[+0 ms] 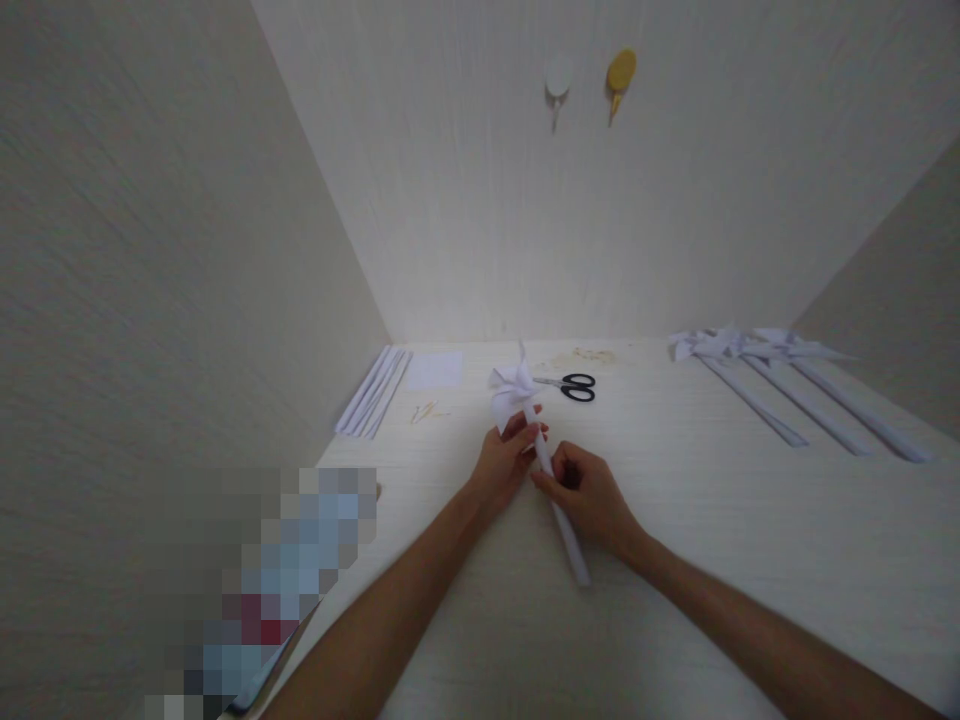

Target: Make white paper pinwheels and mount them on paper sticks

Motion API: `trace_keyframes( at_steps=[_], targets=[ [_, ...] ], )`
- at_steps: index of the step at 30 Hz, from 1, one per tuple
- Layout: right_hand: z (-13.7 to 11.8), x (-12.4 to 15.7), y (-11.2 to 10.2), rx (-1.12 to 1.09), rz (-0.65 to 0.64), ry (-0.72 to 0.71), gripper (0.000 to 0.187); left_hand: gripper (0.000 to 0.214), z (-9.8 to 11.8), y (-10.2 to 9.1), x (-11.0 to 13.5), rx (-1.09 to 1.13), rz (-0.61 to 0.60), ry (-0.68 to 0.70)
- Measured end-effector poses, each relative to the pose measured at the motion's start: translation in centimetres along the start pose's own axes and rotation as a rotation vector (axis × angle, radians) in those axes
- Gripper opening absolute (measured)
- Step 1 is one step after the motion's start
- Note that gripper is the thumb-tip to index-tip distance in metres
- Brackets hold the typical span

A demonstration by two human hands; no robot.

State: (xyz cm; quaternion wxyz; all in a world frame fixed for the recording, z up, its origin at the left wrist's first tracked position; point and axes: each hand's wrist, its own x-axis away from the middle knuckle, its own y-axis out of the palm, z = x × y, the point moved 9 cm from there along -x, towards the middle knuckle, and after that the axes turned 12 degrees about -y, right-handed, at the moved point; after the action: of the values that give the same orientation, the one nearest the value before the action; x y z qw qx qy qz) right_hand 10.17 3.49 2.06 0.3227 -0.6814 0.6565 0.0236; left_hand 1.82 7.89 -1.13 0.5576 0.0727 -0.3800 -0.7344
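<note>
A white paper pinwheel (514, 385) on a rolled paper stick (568, 540) is between my hands above the table. My left hand (512, 450) is closed round the stick just below the folded blades. Lower down, the fingers of my right hand (589, 490) pinch the same stick. Its bottom end slants toward me and to the right. Black-handled scissors (577, 387) lie just behind the pinwheel, their blade tips partly hidden by it.
Several rolled paper sticks (373, 392) lie at the left edge beside a square paper sheet (435, 370). Thin tan strips (429, 411) lie nearby. Finished-looking pinwheels (787, 400) rest at the right. Two hooks, white (558, 77) and yellow (621, 72), are on the back wall.
</note>
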Motion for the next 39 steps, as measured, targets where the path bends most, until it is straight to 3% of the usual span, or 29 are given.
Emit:
trace_keyframes(
  at_steps=[6, 9, 10, 15, 18, 21, 23, 25, 27, 29, 34, 37, 39],
  targets=[
    [0.0, -0.1, -0.3, -0.058, 0.03, -0.005, 0.027, 0.045, 0.1, 0.6, 0.7, -0.103, -0.015, 0.022],
    [-0.3, -0.1, -1.6, -0.122, 0.156, -0.03, 0.012, 0.045, 0.4, 0.5, 0.7, -0.107, 0.006, 0.06],
    [-0.4, -0.2, -2.3, -0.145, 0.212, -0.054, 0.015, 0.044, 0.3, 0.5, 0.6, -0.118, 0.006, 0.063],
    [0.0, -0.5, -5.2, -0.138, 0.389, -0.13, 0.063, 0.038, -0.1, 0.9, 0.4, -0.243, -0.032, 0.073],
    [0.3, -0.8, -5.6, -0.07, 0.354, -0.145, 0.062, 0.037, -0.2, 0.8, 0.2, -0.291, -0.03, 0.081],
    [-0.5, -0.9, -5.2, 0.027, 0.28, -0.243, 0.032, 0.038, 0.0, 0.3, 0.1, -0.297, 0.017, 0.108],
    [-0.9, -0.7, -5.2, 0.044, 0.284, -0.275, 0.022, 0.04, 0.2, 0.1, 0.0, -0.291, 0.047, 0.124],
    [-0.7, -0.4, -5.5, 0.013, 0.33, -0.238, 0.028, 0.04, 0.2, 0.2, 0.0, -0.293, 0.041, 0.121],
    [0.0, -0.3, -5.6, -0.04, 0.358, -0.165, 0.045, 0.041, 0.1, 0.3, 0.0, -0.294, 0.027, 0.112],
    [0.5, -0.5, -5.1, -0.067, 0.319, -0.13, 0.053, 0.042, 0.1, 0.2, 0.0, -0.29, 0.026, 0.114],
    [-0.3, -1.1, -3.5, -0.022, 0.122, -0.261, 0.026, 0.036, 0.1, 0.3, -0.1, -0.304, 0.016, 0.128],
    [0.5, -0.9, -4.5, -0.018, 0.224, -0.172, 0.024, 0.037, 0.1, 0.0, -0.1, -0.278, 0.04, 0.128],
    [0.7, -0.7, -4.8, -0.034, 0.26, -0.13, 0.033, 0.037, 0.1, 0.1, -0.1, -0.282, 0.031, 0.124]
  ],
)
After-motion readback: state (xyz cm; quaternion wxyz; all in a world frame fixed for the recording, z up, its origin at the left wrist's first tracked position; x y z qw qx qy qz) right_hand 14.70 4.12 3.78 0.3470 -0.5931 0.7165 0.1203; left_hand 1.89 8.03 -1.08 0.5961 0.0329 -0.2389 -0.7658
